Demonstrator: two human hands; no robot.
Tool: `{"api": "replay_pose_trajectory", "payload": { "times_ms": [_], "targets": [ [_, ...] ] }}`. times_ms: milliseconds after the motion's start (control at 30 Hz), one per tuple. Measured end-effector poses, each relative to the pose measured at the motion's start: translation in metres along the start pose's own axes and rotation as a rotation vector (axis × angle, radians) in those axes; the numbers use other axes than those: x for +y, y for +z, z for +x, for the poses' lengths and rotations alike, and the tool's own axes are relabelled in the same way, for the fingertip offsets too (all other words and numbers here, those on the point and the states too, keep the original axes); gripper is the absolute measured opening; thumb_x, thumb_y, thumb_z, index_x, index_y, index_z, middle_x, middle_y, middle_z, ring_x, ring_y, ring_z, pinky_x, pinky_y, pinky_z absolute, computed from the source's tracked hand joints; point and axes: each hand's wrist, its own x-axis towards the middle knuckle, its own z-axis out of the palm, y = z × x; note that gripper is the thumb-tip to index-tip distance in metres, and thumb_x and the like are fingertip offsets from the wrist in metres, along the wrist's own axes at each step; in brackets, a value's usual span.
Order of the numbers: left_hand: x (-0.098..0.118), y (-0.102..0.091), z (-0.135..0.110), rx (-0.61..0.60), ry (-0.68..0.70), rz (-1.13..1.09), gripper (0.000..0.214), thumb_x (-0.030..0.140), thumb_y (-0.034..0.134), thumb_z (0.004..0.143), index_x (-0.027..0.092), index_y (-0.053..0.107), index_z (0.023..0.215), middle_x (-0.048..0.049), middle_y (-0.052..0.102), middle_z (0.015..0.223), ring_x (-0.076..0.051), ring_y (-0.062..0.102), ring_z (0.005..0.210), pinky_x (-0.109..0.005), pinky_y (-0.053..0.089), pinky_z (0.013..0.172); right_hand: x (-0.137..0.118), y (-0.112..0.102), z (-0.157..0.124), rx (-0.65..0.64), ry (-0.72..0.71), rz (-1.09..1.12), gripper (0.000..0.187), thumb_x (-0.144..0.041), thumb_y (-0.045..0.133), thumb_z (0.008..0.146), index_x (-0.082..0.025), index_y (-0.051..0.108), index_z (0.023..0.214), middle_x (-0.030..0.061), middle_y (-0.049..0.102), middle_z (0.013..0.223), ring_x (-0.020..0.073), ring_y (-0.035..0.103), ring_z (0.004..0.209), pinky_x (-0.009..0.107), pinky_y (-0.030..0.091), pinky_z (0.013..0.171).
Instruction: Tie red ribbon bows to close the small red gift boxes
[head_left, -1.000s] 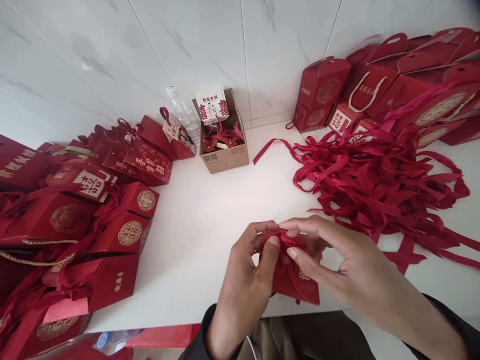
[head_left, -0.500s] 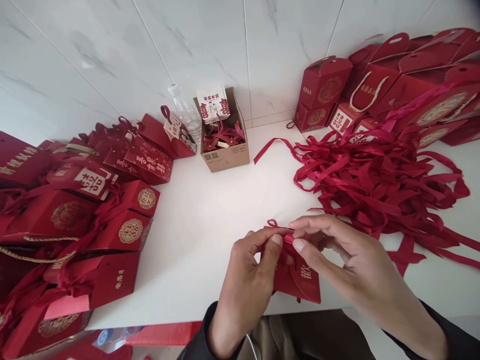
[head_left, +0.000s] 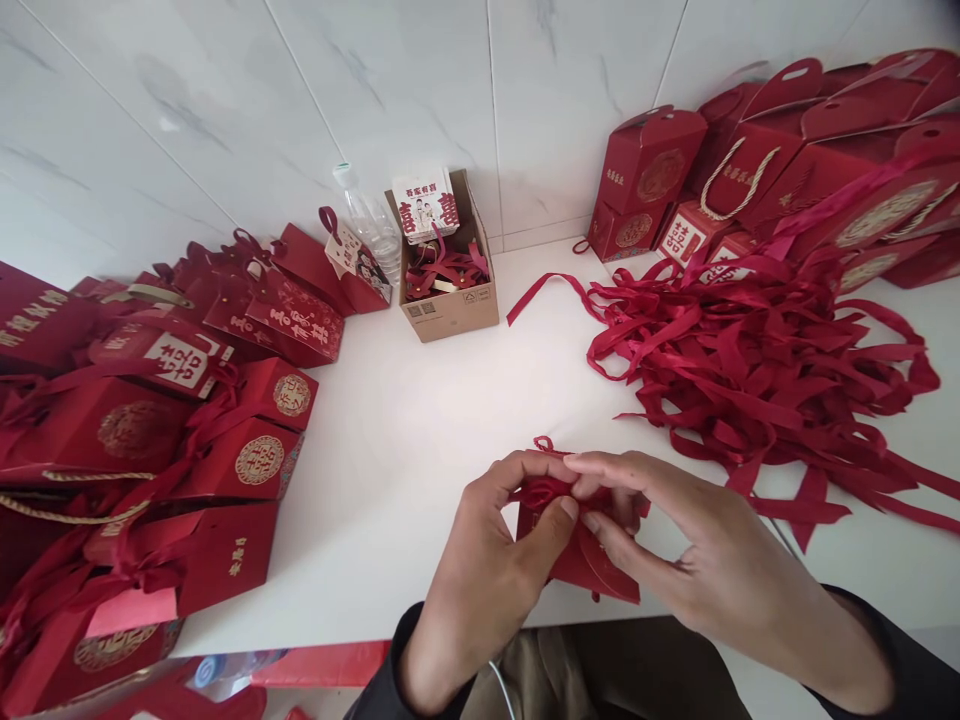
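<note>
A small red gift box (head_left: 611, 572) with gold lettering stands near the table's front edge, below both hands. Over its top runs a red ribbon (head_left: 541, 492), looped between my fingers. My left hand (head_left: 517, 535) pinches the ribbon between thumb and forefinger on the left side. From the right, my right hand (head_left: 660, 520) is closed on the same ribbon, its fingertips meeting the left ones. The knot itself is mostly hidden by the fingers. A thin cord loop (head_left: 543, 442) sticks up behind the box.
A heap of loose red ribbons (head_left: 765, 370) lies to the right. Red gift boxes are stacked at the left (head_left: 240, 465) and back right (head_left: 649, 165). At the back stand a cardboard box (head_left: 454, 315) with cards and ribbons, and a plastic bottle (head_left: 367, 220).
Both hands have drawn closer together over the box, and their fingertips now meet. More looped ribbon shows between them. The gift box has stayed nearly in place.
</note>
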Motion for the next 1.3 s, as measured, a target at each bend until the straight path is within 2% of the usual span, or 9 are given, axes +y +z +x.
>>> {"api": "replay_pose_trajectory", "payload": {
  "times_ms": [100, 300, 467, 633, 833, 967, 1100, 1167, 1300],
  "targets": [
    [-0.002, 0.0, 0.0, -0.007, 0.027, 0.004, 0.019, 0.019, 0.064, 0.095, 0.024, 0.07, 0.112, -0.0011, 0.077, 0.107, -0.015, 0.068, 0.094, -0.028, 0.054, 0.086, -0.002, -0.002, 0.003, -0.015, 0.075, -0.002, 0.046, -0.019, 0.055, 0.099, -0.035, 0.052, 0.143, -0.0002, 0.076, 0.124, 0.0146, 0.077, 0.091, 0.028, 0.065, 0.082],
    [-0.005, 0.003, -0.002, 0.005, 0.036, 0.034, 0.032, 0.013, 0.062, 0.091, 0.029, 0.066, 0.119, 0.0022, 0.076, 0.104, -0.015, 0.069, 0.091, -0.031, 0.056, 0.087, -0.006, -0.006, 0.012, -0.121, 0.21, 0.125, 0.05, -0.018, 0.054, 0.1, -0.038, 0.052, 0.146, -0.0039, 0.079, 0.124, 0.0144, 0.078, 0.104, 0.024, 0.063, 0.085],
    [-0.012, 0.006, -0.006, 0.127, 0.1, 0.234, 0.041, 0.01, 0.062, 0.088, 0.035, 0.067, 0.12, 0.0035, 0.077, 0.109, -0.02, 0.069, 0.103, -0.04, 0.052, 0.097, -0.011, -0.008, 0.016, -0.154, 0.305, 0.186, 0.036, -0.026, 0.055, 0.102, -0.033, 0.059, 0.138, -0.0028, 0.081, 0.109, 0.0133, 0.077, 0.083, 0.022, 0.062, 0.071],
    [-0.02, 0.015, -0.011, 0.235, 0.215, 0.41, 0.046, 0.008, 0.06, 0.09, 0.04, 0.066, 0.122, 0.0062, 0.077, 0.109, -0.02, 0.07, 0.101, -0.039, 0.053, 0.091, -0.013, -0.01, 0.017, -0.161, 0.327, 0.249, 0.035, -0.028, 0.054, 0.102, -0.032, 0.059, 0.137, -0.0012, 0.081, 0.111, 0.0166, 0.078, 0.097, 0.024, 0.062, 0.075],
    [-0.027, 0.023, -0.011, 0.415, 0.384, 0.591, 0.037, 0.001, 0.058, 0.087, 0.03, 0.066, 0.108, 0.0037, 0.073, 0.095, -0.017, 0.066, 0.086, -0.03, 0.052, 0.074, -0.012, -0.01, 0.014, -0.2, 0.315, 0.271, 0.039, -0.027, 0.056, 0.101, -0.033, 0.058, 0.139, 0.0, 0.081, 0.12, 0.0188, 0.078, 0.104, 0.024, 0.063, 0.072],
    [-0.03, 0.022, -0.012, 0.404, 0.442, 0.571, 0.032, -0.001, 0.056, 0.091, 0.027, 0.065, 0.101, 0.0032, 0.072, 0.095, -0.015, 0.065, 0.086, -0.03, 0.053, 0.077, -0.009, -0.011, 0.013, -0.173, 0.328, 0.262, 0.038, -0.042, 0.05, 0.107, -0.031, 0.059, 0.141, 0.0056, 0.078, 0.126, 0.0228, 0.075, 0.115, 0.025, 0.065, 0.072],
    [-0.032, 0.022, -0.014, 0.389, 0.498, 0.542, 0.031, 0.0, 0.057, 0.095, 0.029, 0.066, 0.105, 0.0001, 0.068, 0.109, -0.015, 0.065, 0.1, -0.028, 0.055, 0.083, -0.008, -0.012, 0.014, -0.172, 0.324, 0.27, 0.038, -0.045, 0.051, 0.107, -0.032, 0.06, 0.142, 0.0067, 0.076, 0.134, 0.0231, 0.073, 0.12, 0.028, 0.065, 0.08],
    [-0.033, 0.022, -0.014, 0.411, 0.511, 0.559, 0.036, -0.001, 0.058, 0.094, 0.03, 0.065, 0.111, -0.0017, 0.064, 0.116, -0.016, 0.064, 0.109, -0.027, 0.054, 0.088, -0.009, -0.012, 0.014, -0.18, 0.329, 0.275, 0.037, -0.044, 0.053, 0.106, -0.033, 0.061, 0.14, 0.0059, 0.077, 0.129, 0.0234, 0.074, 0.118, 0.029, 0.065, 0.077],
    [-0.034, 0.022, -0.014, 0.522, 0.517, 0.595, 0.037, 0.003, 0.064, 0.09, 0.027, 0.056, 0.116, -0.0047, 0.059, 0.121, -0.019, 0.06, 0.117, -0.033, 0.05, 0.096, -0.01, -0.013, 0.014, -0.157, 0.35, 0.269, 0.035, -0.046, 0.056, 0.103, -0.034, 0.064, 0.135, 0.0025, 0.08, 0.106, 0.0215, 0.077, 0.095, 0.028, 0.062, 0.064]
  ]
}}
